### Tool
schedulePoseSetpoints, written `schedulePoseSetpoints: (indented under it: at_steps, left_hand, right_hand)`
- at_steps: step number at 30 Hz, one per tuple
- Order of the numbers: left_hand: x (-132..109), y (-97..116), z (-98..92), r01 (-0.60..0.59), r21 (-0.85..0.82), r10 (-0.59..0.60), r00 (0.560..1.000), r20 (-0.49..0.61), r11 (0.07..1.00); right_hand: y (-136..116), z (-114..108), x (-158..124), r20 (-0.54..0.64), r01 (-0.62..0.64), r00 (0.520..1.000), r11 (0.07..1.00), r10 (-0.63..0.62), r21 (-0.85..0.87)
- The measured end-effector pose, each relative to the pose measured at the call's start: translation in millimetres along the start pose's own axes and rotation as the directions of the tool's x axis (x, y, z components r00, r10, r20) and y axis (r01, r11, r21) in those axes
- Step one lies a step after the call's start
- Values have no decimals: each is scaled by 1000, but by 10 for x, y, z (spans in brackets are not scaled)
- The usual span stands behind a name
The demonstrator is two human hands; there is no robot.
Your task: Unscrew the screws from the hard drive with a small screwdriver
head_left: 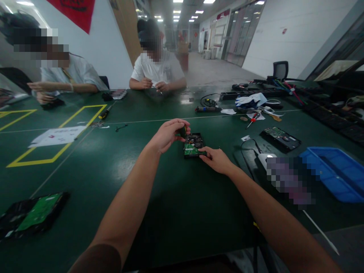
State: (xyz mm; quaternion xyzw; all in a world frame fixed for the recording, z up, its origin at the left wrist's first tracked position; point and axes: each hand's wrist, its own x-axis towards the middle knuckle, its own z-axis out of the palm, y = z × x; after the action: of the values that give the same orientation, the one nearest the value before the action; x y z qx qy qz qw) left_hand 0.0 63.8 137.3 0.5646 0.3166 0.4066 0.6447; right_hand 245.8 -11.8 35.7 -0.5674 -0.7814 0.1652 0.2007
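Note:
A hard drive [191, 150] lies on the green table in front of me, its green circuit board facing up. My left hand [170, 135] is closed around a screwdriver [183, 131] with a dark and yellow handle, held over the drive's far left part. The screwdriver's tip cannot be made out. My right hand [216, 159] grips the drive's near right edge between thumb and fingers.
Another hard drive [280, 138] and a blue tray [338, 174] are to the right, beside a partly blurred device with a cable. A drive [36, 216] lies near left. Across the table, two people work; a screwdriver [105, 112] and paper [58, 136] lie left.

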Motion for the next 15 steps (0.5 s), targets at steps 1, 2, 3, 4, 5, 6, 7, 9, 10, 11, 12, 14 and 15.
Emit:
schedulePoseSetpoints:
  at_steps: [1,2,3,4,5,6,7,9,10,11,12,14,15]
  left_hand:
    - [-3,2,3,2,0,-2,1000,-8,1000]
    - [-6,5,7,3,0,-3,1000,-10,1000]
    - [-8,6,11,5,-1,-5,1000,-9,1000]
    - [-10,7,14,5,-2,-6,1000,-5,1000]
    - [-11,8,18,4,-4,-4,1000,-1,1000]
    - [-12,7,20,0,-4,0,1000,4,1000]
    - [-12,7,21,-3,-4,3,1000,8,1000]
    - [-14,8,21,-10,1,10,1000,16,1000]
    - [-15,10,21,-12,12,12,1000,21,1000]
    - [-17,14,20,-13,30,12,1000,24,999]
    - [-19,18,19,-16,57,14,1000,22,998]
    - [-21,26,16,-31,131,30,1000,4,991]
    - [-21,28,15,-40,169,42,999,-8,985]
  right_hand:
    - [1,1,-1,-3,1,1000,1000,-1,0]
    - [2,4,-1,-6,1,1000,1000,-1,-1]
    - [3,7,-1,-8,1,1000,1000,-1,-2]
    - [4,10,-1,-9,0,1000,1000,0,-2]
    - [5,13,0,-10,-1,1000,1000,1,-2]
    - [7,16,2,-13,-2,1000,1000,2,-1]
    - [8,19,4,-13,-3,1000,1000,3,0]
    - [13,22,8,-13,-4,1000,1000,4,4]
    - [16,24,9,-14,-4,1000,1000,4,5]
    - [19,26,10,-14,-2,1000,1000,2,5]
    - [23,28,11,-16,1,1000,1000,-1,4]
    - [31,33,11,-25,7,1000,1000,-7,0]
    - [35,35,10,-29,10,1000,1000,-10,-1]
